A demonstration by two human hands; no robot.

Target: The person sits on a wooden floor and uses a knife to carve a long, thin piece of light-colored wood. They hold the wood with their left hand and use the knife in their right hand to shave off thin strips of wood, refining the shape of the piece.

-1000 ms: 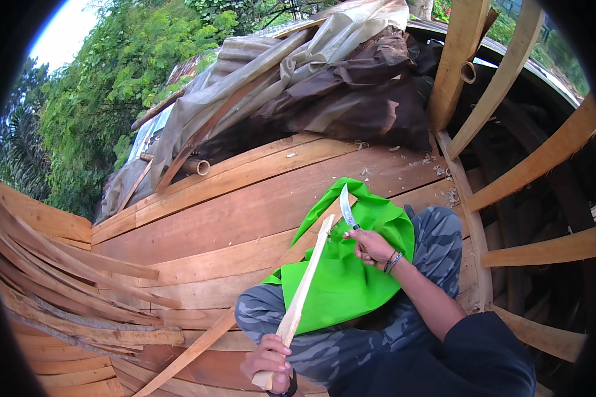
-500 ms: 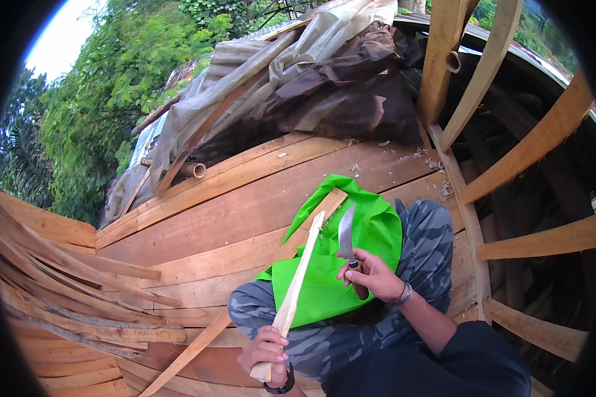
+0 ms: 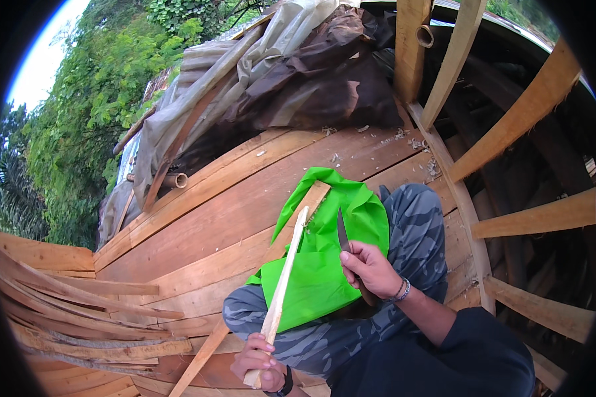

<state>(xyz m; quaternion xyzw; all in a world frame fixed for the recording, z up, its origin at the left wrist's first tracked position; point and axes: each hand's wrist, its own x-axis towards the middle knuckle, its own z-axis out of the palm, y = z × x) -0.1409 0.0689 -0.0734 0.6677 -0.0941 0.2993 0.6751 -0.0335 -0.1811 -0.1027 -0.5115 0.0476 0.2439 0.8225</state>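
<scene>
My left hand (image 3: 259, 362) is wrapped round the thick lower end of a pale, whittled wooden stick (image 3: 283, 286). The stick slants up and away, its narrow cut tip over a wooden board (image 3: 316, 193); whether they touch I cannot tell. In my right hand (image 3: 372, 270) is a knife (image 3: 342, 230), gripped by its dark handle, its blade pointing up, seen nearly edge-on. The blade stands right of the stick, apart from it. Bright green cloth (image 3: 338, 278) covers my lap, and the board runs across it beside the stick.
I sit on a plank floor (image 3: 185, 221) scattered with wood shavings (image 3: 414, 142). Curved upright ribs (image 3: 523, 112) line the right side. Long bent strips of wood (image 3: 93, 317) lie at the left. A grey and brown tarpaulin (image 3: 304, 86) and a bamboo pole (image 3: 175, 180) are at the far side.
My right hand has turned the knife, so its blade shows narrow instead of broadside. The left hand keeps its hold on the stick. The whole view has shifted a little.
</scene>
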